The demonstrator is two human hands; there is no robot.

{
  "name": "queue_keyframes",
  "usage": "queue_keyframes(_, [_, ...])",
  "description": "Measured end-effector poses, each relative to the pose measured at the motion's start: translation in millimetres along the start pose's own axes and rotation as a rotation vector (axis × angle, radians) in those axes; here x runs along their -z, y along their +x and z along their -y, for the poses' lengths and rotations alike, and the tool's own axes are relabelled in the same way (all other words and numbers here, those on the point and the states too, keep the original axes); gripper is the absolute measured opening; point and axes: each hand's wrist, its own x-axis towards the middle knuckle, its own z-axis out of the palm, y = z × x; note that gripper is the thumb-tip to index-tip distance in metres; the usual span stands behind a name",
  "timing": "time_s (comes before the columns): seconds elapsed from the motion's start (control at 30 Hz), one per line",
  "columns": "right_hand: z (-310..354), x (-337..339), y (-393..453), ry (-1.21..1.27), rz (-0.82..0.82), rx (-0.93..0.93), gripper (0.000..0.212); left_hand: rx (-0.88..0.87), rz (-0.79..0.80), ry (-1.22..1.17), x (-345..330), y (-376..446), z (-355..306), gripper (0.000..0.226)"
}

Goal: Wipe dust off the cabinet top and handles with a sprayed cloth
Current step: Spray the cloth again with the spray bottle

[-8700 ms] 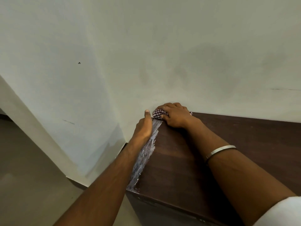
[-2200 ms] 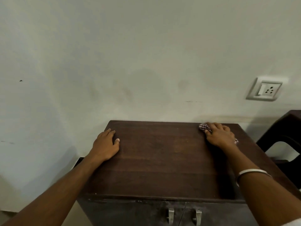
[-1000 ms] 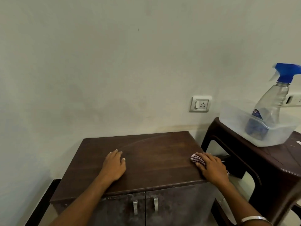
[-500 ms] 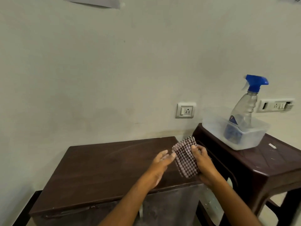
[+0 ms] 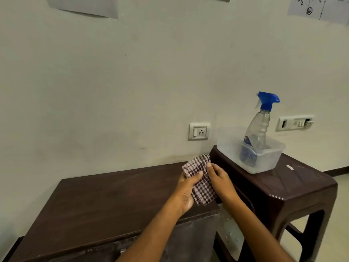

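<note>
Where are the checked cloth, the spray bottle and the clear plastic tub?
checked cloth (image 5: 201, 183), head view, middle of the folded fabric between the hands.
spray bottle (image 5: 259, 129), head view, clear body below the blue trigger.
clear plastic tub (image 5: 264, 163), head view, front wall.

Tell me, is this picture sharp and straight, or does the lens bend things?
Head view: wide-angle, so the cabinet top splays outward; soft, even light with faint shadows; a small glare spot on the stool corner; the cloth and both hands slightly soft; the wall papers are cropped at the top edge.
</note>
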Motion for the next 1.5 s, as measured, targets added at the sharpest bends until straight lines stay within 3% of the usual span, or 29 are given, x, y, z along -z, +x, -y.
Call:
queue_keyframes(0.2, [1.5, 27.8, 18.0, -0.458, -0.167, 0.151, 0.047, -0.025, -0.035, 0.064, -14.5, 5.4, -3.7, 0.040])
queue_keyframes(0.43, [45.0, 75.1, 28.5, -0.411, -0.677, 0.402, 0.027, -0.018, -0.055, 0.094, -19.7, 8.2, -10.2, 0.030])
queue_keyframes(0.57, [61.9, 109.2, 49.7, -0.481, -0.871, 0.431, 0.038, -0.010, -0.078, 0.090, -16.5, 9.8, -15.2, 0.025])
queue_keyframes(0.63, [72.6, 123.2, 63.1, -0.452, -0.861, 0.375, 0.053, -0.007, -0.085, 0.107, -12.8, 10.1, -18.3, 0.030])
queue_keyframes(0.77, [93.9, 130.5, 78.9, -0.320, -0.623, 0.238, 0.071, -0.013, -0.110, 0.118, -4.1, 11.5, -24.4, 0.038])
queue_keyframes(0.87, [100.4, 128.7, 88.5, -0.322, -0.529, 0.213, 0.063, -0.021, -0.119, 0.137, 2.7, 14.0, -28.1, 0.039])
queue_keyframes(1.17, [106.7, 119.2, 104.8, -0.268, -0.534, 0.208, 0.049, -0.049, -0.140, 0.166, 15.1, 17.6, -35.6, 0.036])
queue_keyframes(1.33, [110.4, 114.6, 107.1, -0.341, -0.438, 0.241, 0.044, -0.056, -0.143, 0.163, 19.0, 18.6, -39.2, 0.036])
queue_keyframes(1.5, [121.5, 105.9, 100.5, -0.477, -0.516, 0.394, 0.046, -0.055, -0.111, 0.166, 22.9, 18.6, -47.8, 0.035])
